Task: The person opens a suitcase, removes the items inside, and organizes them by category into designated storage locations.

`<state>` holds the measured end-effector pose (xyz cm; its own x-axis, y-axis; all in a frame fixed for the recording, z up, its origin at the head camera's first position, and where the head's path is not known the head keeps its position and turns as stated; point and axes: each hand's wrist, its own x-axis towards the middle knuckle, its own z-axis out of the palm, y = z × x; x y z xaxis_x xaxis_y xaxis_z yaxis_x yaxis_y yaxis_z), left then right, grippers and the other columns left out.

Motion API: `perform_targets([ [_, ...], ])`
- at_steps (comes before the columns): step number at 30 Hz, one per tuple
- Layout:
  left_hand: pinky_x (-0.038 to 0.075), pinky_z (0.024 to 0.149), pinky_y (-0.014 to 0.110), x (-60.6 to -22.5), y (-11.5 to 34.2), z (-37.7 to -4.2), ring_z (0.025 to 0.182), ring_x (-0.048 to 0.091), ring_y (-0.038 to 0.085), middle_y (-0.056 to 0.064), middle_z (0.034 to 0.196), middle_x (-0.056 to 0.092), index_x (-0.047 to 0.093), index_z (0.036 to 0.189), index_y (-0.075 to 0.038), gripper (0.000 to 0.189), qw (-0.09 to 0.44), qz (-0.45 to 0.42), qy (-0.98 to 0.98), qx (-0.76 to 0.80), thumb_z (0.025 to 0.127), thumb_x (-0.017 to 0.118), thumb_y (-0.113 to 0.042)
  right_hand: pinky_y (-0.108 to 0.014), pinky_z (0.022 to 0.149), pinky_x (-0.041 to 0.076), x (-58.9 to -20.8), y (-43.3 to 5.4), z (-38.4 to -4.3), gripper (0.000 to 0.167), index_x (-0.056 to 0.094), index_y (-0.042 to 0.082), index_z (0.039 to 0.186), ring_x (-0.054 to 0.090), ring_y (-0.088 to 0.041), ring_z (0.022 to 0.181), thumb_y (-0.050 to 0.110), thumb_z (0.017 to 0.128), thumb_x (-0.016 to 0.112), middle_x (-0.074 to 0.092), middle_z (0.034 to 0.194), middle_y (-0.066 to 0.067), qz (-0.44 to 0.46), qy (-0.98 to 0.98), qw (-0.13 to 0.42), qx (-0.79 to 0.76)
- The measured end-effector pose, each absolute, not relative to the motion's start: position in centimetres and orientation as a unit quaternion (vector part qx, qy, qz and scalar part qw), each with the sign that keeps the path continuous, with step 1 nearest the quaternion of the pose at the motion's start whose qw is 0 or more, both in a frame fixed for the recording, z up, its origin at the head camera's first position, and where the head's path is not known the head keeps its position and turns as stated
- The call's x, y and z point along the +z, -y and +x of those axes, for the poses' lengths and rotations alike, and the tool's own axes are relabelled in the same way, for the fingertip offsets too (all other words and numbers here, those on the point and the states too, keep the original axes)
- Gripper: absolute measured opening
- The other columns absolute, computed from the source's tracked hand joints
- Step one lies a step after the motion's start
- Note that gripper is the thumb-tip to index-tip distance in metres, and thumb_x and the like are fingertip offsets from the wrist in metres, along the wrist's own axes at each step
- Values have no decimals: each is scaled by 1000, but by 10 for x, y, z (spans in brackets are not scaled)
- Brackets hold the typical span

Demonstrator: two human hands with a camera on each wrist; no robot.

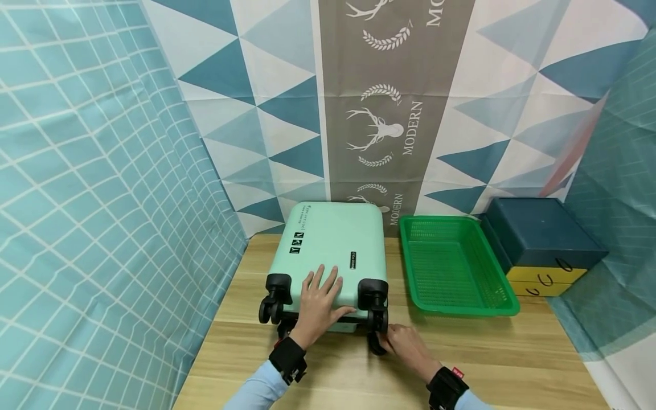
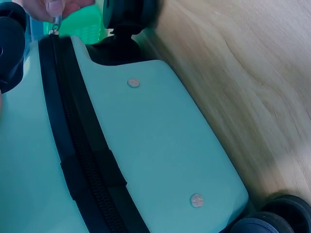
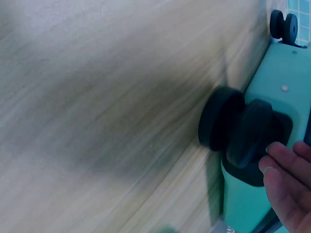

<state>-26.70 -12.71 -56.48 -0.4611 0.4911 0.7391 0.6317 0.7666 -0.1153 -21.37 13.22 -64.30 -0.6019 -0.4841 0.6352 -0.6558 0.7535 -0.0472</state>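
Observation:
A mint-green hard-shell suitcase lies flat on the wooden table, its wheeled end toward me. On its upper shell, between two black wheels, my left hand rests with the fingers spread and straight. My right hand is low at the near right corner, beside a caster wheel. A black zipper runs round the case between its two halves. In the left wrist view the right fingers pinch a small metal zipper pull at the corner.
To the right of the suitcase sits a green plastic basket. Beyond it a dark blue and yellow box stands against the hanging cloth. Patterned cloth walls close in the table at the back and sides.

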Motion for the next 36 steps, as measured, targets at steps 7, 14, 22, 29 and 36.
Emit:
perform_targets([
  [7, 33, 108, 55, -565, 119, -265, 132, 45, 43, 14, 142, 54, 64, 130, -8, 77, 397, -318, 857, -81, 79, 68, -65, -23, 35, 26, -648, -119, -210, 46, 46, 17, 69, 44, -10, 40, 36, 108, 32, 41, 53, 4, 313, 877, 337, 143],
  [14, 35, 105, 57, -564, 110, -265, 131, 46, 45, 9, 141, 55, 65, 131, -9, 77, 395, -329, 853, -88, 76, 73, -64, -22, 40, 32, -645, -98, -207, 14, 62, 15, 84, 45, -7, 45, 21, 96, 65, 48, 63, 4, 328, 884, 295, 153],
  [22, 36, 105, 56, -564, 103, -267, 131, 46, 44, 8, 142, 55, 64, 131, -10, 77, 397, -333, 851, -82, 77, 73, -63, -20, 39, 27, -646, -83, -200, 20, 59, 14, 79, 41, -5, 41, 9, 80, 78, 40, 55, 7, 282, 895, 304, 166],
  [29, 35, 106, 55, -566, 94, -267, 132, 45, 42, 7, 142, 55, 65, 130, -12, 74, 397, -330, 853, -81, 80, 69, -65, -19, 42, 29, -643, -65, -197, 28, 53, 18, 71, 42, -4, 46, 7, 87, 73, 40, 56, 9, 262, 905, 256, 214],
  [36, 34, 107, 55, -565, 86, -267, 133, 45, 41, 7, 142, 55, 65, 130, -12, 67, 401, -340, 846, -86, 86, 66, -61, -24, 42, 34, -638, -54, -201, 36, 45, 20, 65, 41, -8, 44, 10, 89, 71, 32, 54, 9, 265, 918, 229, 186],
])
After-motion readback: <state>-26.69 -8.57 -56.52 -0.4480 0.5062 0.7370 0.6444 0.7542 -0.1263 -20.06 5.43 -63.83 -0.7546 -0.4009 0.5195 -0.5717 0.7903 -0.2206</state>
